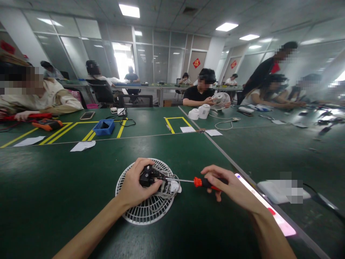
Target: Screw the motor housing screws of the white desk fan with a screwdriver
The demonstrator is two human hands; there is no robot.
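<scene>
A white round fan grille (145,210) lies flat on the green table (54,201) in front of me. On it sits a black motor part (147,176) with white wires, and my left hand (134,185) is closed around that part. My right hand (226,187) grips a screwdriver (201,182) with a red and black handle. Its thin metal shaft points left and its tip touches the black part.
A phone (266,205) with a lit screen lies by my right wrist, beside a white object. Farther off are a blue tray (104,127), paper slips, a phone and yellow floor-tape lines. A person opposite holds a white fan (220,100); other people sit around the tables.
</scene>
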